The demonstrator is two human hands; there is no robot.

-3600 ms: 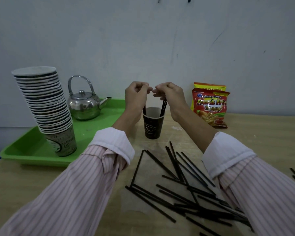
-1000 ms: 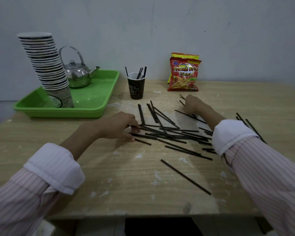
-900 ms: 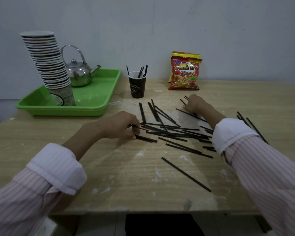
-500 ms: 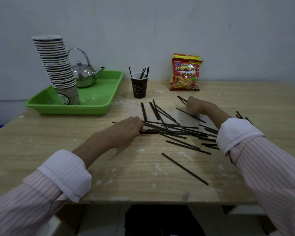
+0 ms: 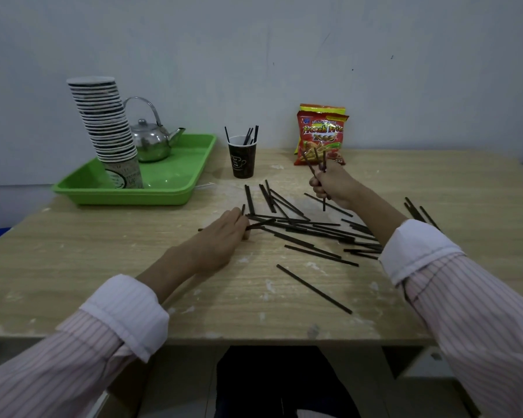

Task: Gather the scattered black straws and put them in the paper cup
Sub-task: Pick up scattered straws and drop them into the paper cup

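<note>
A dark paper cup (image 5: 242,159) stands near the back of the wooden table with several black straws upright in it. Many black straws (image 5: 308,229) lie scattered in a heap at the table's middle, and one lies alone nearer me (image 5: 314,289). My right hand (image 5: 334,185) is lifted just above the table, right of the cup, closed on a few straws that point upward. My left hand (image 5: 224,233) lies low on the table at the heap's left edge, its fingers pinching straws that still rest on the surface.
A green tray (image 5: 169,188) at the back left carries a tall stack of paper cups (image 5: 106,131) and a steel kettle (image 5: 151,140). A red snack bag (image 5: 322,137) leans on the wall behind my right hand. More straws (image 5: 418,211) lie at the right.
My right hand has risen off the table with a few straws in it. My left hand has slid right and closed on straws at the heap's edge. The view has pulled back from the cup.
</note>
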